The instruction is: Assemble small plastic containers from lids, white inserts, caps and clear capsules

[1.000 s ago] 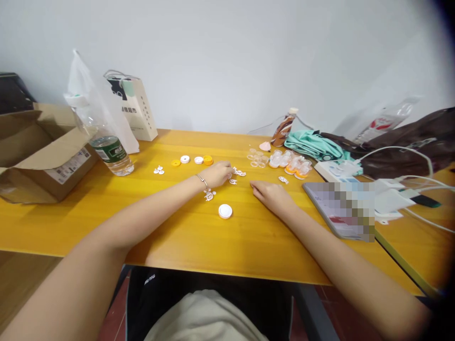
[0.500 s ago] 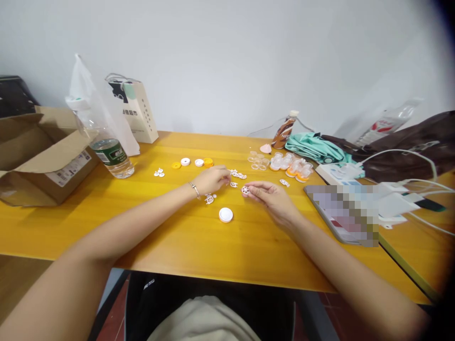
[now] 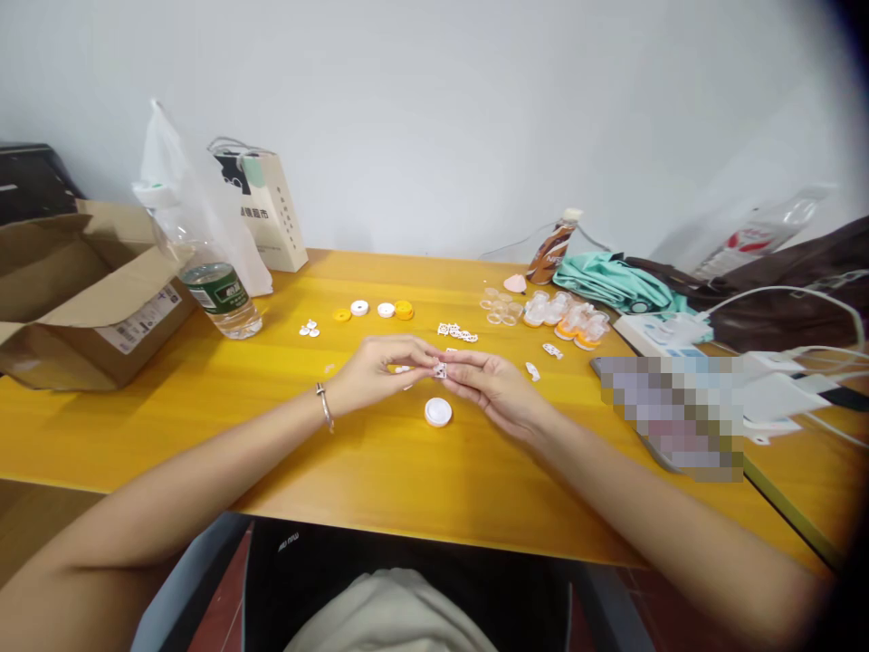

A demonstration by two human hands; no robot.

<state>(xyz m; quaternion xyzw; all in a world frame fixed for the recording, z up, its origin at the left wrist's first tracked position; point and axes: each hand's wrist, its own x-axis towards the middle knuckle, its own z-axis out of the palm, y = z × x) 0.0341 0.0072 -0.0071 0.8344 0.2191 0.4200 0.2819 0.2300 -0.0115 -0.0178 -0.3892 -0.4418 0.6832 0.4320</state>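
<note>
Between the fingertips of both hands is a small white openwork plastic piece (image 3: 441,370). My left hand (image 3: 380,367), with a bracelet at its wrist, pinches it from the left. From the right, my right hand (image 3: 499,389) grips the same piece. Just below the fingers lies a round white cap (image 3: 438,412) with an orange underside. A row of white openwork parts (image 3: 457,332) rests beyond the hands. More small white parts are partly hidden behind my left fingers. Two loose white pieces (image 3: 552,350) lie right of my right hand.
White and yellow discs (image 3: 386,310) and small white knobs (image 3: 310,328) sit at back left. Clear plastic rings (image 3: 502,308) and clear-and-orange capsules (image 3: 577,323) are at back right. A water bottle (image 3: 221,294) and cardboard box (image 3: 122,308) stand left; a phone (image 3: 669,417) lies right.
My hands have come together, my left hand moving to meet the piece in my right. A white piece now lies on the table just right of my right hand.
</note>
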